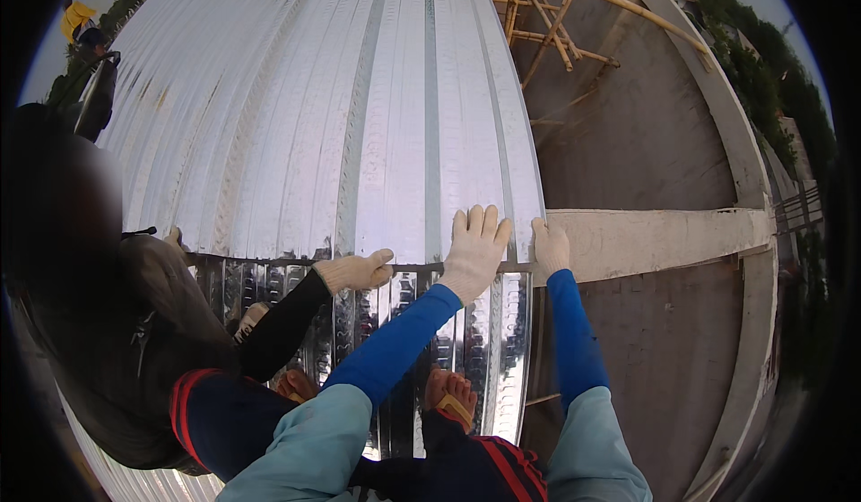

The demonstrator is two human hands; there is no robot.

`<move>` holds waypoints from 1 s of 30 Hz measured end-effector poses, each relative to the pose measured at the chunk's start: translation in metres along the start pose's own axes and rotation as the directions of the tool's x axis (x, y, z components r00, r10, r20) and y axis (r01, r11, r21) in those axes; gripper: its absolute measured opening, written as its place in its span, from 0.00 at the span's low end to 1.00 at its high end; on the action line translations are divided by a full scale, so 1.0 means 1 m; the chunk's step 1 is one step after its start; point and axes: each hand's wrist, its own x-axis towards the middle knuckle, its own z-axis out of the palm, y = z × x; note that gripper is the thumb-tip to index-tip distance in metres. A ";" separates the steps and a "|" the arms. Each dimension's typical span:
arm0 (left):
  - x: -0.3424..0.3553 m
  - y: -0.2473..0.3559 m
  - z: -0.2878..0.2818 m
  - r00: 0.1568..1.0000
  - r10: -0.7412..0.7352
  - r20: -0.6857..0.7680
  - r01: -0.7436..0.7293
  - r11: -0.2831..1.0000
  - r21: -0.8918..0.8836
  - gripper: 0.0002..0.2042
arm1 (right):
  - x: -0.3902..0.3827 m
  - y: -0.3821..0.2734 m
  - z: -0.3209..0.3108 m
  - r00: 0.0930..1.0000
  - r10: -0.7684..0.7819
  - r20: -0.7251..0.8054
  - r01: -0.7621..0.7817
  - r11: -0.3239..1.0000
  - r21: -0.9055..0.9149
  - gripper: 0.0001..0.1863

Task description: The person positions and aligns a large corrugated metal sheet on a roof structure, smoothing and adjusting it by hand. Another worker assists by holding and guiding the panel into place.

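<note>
A long ribbed metal roofing sheet stretches away from me, its near edge overlapping a shinier ribbed sheet. My left hand, in a cream knit glove, lies flat on the upper sheet near that edge, fingers extended. Gloved the same way, my right hand closes around the sheet's near right corner; the fingers underneath are partly hidden. To the left of my hands, a co-worker's gloved hand rests at the same near edge.
A co-worker in dark clothes crouches close on my left. To the right, the sheets end at a deep drop beside a concrete beam and a curved concrete edge. Bamboo poles stand beyond. Another person in yellow is far left.
</note>
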 end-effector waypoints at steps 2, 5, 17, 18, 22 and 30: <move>-0.002 0.001 0.016 1.000 -0.011 -0.010 0.011 1.000 -0.016 0.27 | 0.006 0.008 -0.007 0.991 0.021 0.130 -0.014 0.998 -0.054 0.36; -0.004 0.001 0.021 0.999 -0.025 0.049 0.024 1.000 0.004 0.29 | 0.000 -0.006 -0.025 0.982 -0.022 0.187 0.044 0.993 -0.113 0.36; -0.010 -0.002 0.027 0.997 -0.004 0.072 -0.001 0.997 0.071 0.33 | 0.014 -0.006 -0.027 0.917 -0.076 0.391 0.124 0.988 -0.097 0.36; -0.008 -0.001 0.025 0.995 0.001 0.101 -0.006 0.999 0.053 0.33 | 0.018 0.003 -0.022 0.920 -0.056 0.388 0.100 0.991 -0.094 0.35; -0.022 -0.001 0.025 0.997 0.014 0.078 -0.015 1.000 0.011 0.32 | 0.017 0.007 -0.013 0.916 -0.025 0.401 0.037 0.999 -0.023 0.34; -0.073 0.025 0.031 0.984 -0.180 -0.002 0.168 0.920 -0.354 0.34 | 0.028 0.026 -0.004 0.893 0.004 0.450 -0.027 0.999 0.043 0.33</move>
